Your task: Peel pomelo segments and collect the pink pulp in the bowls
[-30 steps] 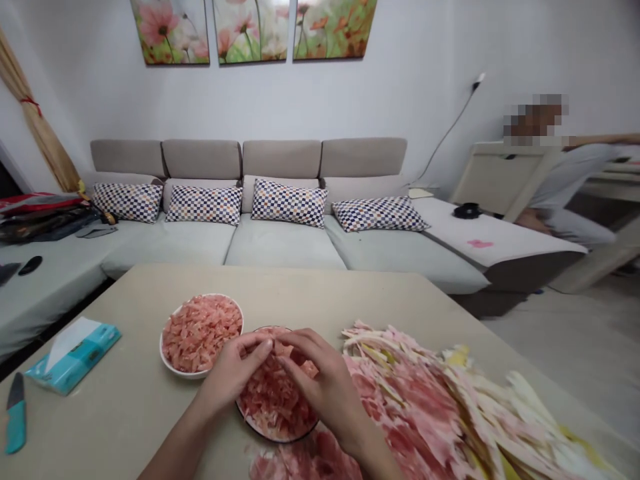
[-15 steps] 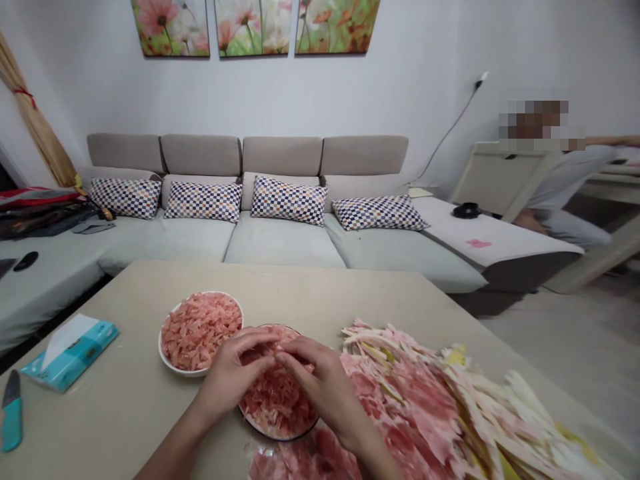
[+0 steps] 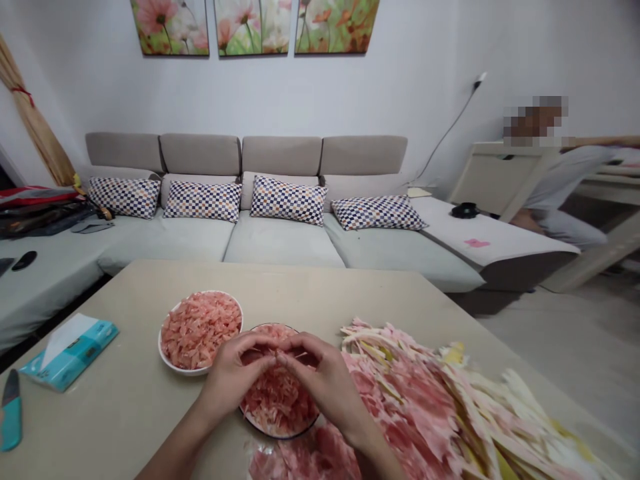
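My left hand (image 3: pixel 236 373) and my right hand (image 3: pixel 320 373) meet above a dark-rimmed bowl (image 3: pixel 280 437), thumbs and fingertips pinched together. Between the fingertips is a small piece of pink pomelo pulp, mostly hidden by the fingers. Loose pink pomelo pulp (image 3: pixel 277 400) fills the bowl beneath. To the left, a white plate (image 3: pixel 167 363) bears a heap of similar shredded pulp (image 3: pixel 203 330). Beside my right forearm lies a broad pile of pink pomelo membranes and pale, yellow-edged peel (image 3: pixel 415 393), which spreads in front of the bowl too.
A blue tissue pack (image 3: pixel 75 353) and a teal-handled knife (image 3: pixel 11 413) lie at the table's left side. Behind the table (image 3: pixel 300 287) stands a long sofa (image 3: pixel 280 240) with checked cushions. At the far right a person (image 3: pixel 560 193) sits by a white chair (image 3: pixel 505 177).
Both hands stay over the bowl. My right fingers have arched up slightly, and the fingertips have shifted a little against each other. The plate and the peel pile look unchanged.
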Action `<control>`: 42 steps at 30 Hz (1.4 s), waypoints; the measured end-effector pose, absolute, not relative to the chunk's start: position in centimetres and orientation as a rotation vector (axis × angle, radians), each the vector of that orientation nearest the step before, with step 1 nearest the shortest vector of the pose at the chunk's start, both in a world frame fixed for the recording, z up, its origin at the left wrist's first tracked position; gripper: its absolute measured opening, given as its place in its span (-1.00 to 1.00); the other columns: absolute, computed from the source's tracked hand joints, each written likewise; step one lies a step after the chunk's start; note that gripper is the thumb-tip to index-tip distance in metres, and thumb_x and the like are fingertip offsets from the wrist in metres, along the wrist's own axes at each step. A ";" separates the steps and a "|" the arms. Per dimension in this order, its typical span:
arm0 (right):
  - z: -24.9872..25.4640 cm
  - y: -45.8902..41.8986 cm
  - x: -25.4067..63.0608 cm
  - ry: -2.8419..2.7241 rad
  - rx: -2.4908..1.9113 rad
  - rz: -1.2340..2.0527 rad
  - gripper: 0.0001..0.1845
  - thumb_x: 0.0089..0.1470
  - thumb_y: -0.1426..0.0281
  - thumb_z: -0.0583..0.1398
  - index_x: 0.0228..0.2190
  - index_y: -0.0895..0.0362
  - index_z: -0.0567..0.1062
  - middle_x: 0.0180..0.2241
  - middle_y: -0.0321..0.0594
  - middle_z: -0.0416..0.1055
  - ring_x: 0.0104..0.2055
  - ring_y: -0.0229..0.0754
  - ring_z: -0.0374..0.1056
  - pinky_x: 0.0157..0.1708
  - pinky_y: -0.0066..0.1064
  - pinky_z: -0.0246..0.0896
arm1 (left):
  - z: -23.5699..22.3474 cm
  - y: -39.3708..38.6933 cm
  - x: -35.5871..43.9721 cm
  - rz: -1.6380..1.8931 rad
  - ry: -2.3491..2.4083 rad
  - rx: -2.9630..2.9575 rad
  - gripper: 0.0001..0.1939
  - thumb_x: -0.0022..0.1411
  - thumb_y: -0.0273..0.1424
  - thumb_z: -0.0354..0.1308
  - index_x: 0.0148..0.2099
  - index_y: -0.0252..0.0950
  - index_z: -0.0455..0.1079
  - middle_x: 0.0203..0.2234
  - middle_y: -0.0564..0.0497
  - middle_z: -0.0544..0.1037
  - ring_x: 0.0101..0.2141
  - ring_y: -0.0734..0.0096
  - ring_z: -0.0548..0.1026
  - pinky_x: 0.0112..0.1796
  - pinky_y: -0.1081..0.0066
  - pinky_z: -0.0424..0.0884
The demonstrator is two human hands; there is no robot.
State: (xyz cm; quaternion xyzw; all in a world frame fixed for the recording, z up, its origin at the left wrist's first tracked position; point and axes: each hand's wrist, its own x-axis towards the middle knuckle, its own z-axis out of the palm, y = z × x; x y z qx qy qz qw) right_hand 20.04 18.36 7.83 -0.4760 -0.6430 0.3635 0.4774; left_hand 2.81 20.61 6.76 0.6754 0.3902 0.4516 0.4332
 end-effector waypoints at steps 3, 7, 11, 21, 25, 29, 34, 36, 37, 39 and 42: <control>7.9 18.3 20.0 -1.562 -1.172 0.885 -0.92 0.02 0.44 0.27 -0.37 0.11 0.58 -0.32 -0.24 0.55 -0.29 -0.19 0.46 -0.27 -0.44 0.32 | 6.8 20.5 2.7 1.147 1.024 1.735 -0.86 0.13 -0.48 0.24 -0.23 -0.21 0.55 -0.28 0.00 0.61 -0.24 0.34 0.55 -0.18 0.42 0.42; 7.8 18.3 19.9 -1.569 -1.187 0.870 -0.93 0.03 0.45 0.26 -0.38 0.11 0.58 -0.33 -0.24 0.55 -0.30 -0.20 0.46 -0.28 -0.45 0.31 | 6.6 20.5 2.6 1.159 1.032 1.791 -0.85 0.13 -0.46 0.24 -0.21 -0.19 0.55 -0.27 0.00 0.61 -0.23 0.33 0.54 -0.17 0.40 0.41; 7.6 18.3 19.8 -1.608 -1.177 0.850 -0.92 0.05 0.44 0.24 -0.36 0.12 0.57 -0.33 -0.24 0.54 -0.31 -0.21 0.45 -0.29 -0.45 0.31 | 6.3 20.5 2.6 1.176 1.027 1.829 -0.84 0.14 -0.44 0.23 -0.19 -0.19 0.54 -0.23 -0.02 0.60 -0.18 0.30 0.52 -0.13 0.37 0.41; 8.0 18.2 19.9 -1.666 -1.145 0.820 -0.94 0.05 0.46 0.23 -0.37 0.12 0.53 -0.33 -0.24 0.50 -0.29 -0.20 0.42 -0.26 -0.44 0.30 | 6.9 20.0 2.4 1.165 0.989 1.870 -0.89 0.13 -0.51 0.18 -0.26 -0.24 0.46 -0.27 -0.05 0.54 -0.19 0.30 0.50 -0.12 0.37 0.41; 8.6 18.0 19.8 -1.664 -1.105 0.819 -0.97 0.06 0.45 0.23 -0.39 0.12 0.51 -0.34 -0.23 0.49 -0.29 -0.20 0.41 -0.28 -0.44 0.30 | 7.1 19.9 2.4 1.215 0.964 1.914 -0.89 0.13 -0.54 0.18 -0.28 -0.24 0.45 -0.30 -0.02 0.55 -0.20 0.31 0.49 -0.12 0.36 0.39; 8.8 17.9 19.9 -1.660 -1.084 0.822 -0.99 0.05 0.46 0.23 -0.41 0.12 0.49 -0.35 -0.24 0.48 -0.29 -0.21 0.40 -0.28 -0.45 0.30 | 7.3 19.9 2.4 1.238 0.937 1.944 -0.87 0.13 -0.57 0.17 -0.29 -0.24 0.44 -0.31 -0.01 0.54 -0.21 0.32 0.49 -0.13 0.37 0.38; 8.6 18.0 20.0 -1.659 -1.089 0.818 -0.99 0.05 0.45 0.25 -0.41 0.12 0.49 -0.35 -0.25 0.48 -0.30 -0.21 0.40 -0.28 -0.45 0.29 | 7.2 19.7 2.6 1.252 0.914 1.929 -0.88 0.14 -0.57 0.17 -0.30 -0.25 0.41 -0.34 0.00 0.53 -0.23 0.34 0.48 -0.16 0.38 0.39; 8.5 18.0 20.0 -1.655 -1.096 0.821 -0.98 0.05 0.43 0.25 -0.41 0.13 0.49 -0.35 -0.25 0.48 -0.30 -0.21 0.40 -0.29 -0.45 0.30 | 7.1 19.7 2.6 1.256 0.917 1.908 -0.89 0.14 -0.56 0.17 -0.29 -0.25 0.41 -0.32 0.00 0.53 -0.23 0.35 0.48 -0.15 0.39 0.39; 8.5 18.0 20.0 -1.650 -1.097 0.821 -0.97 0.05 0.43 0.25 -0.39 0.13 0.50 -0.33 -0.24 0.49 -0.29 -0.21 0.41 -0.28 -0.45 0.30 | 7.0 19.7 2.6 1.257 0.922 1.889 -0.88 0.15 -0.55 0.17 -0.25 -0.24 0.42 -0.29 -0.01 0.53 -0.21 0.35 0.49 -0.14 0.38 0.40; 8.5 17.9 20.0 -1.647 -1.094 0.824 -0.92 0.06 0.42 0.25 -0.33 0.11 0.52 -0.28 -0.23 0.51 -0.26 -0.20 0.42 -0.24 -0.44 0.31 | 6.8 19.8 2.6 1.250 0.930 1.858 -0.82 0.17 -0.51 0.18 -0.15 -0.23 0.43 -0.22 -0.04 0.53 -0.16 0.32 0.49 -0.11 0.36 0.40; 8.6 17.9 19.9 -1.664 -1.073 0.822 -0.85 0.08 0.41 0.24 -0.25 0.07 0.54 -0.21 -0.21 0.51 -0.21 -0.18 0.43 -0.21 -0.41 0.33 | 6.6 20.0 2.4 1.256 0.927 1.854 -0.81 0.19 -0.44 0.20 -0.12 -0.22 0.46 -0.19 -0.06 0.54 -0.13 0.29 0.48 -0.08 0.33 0.40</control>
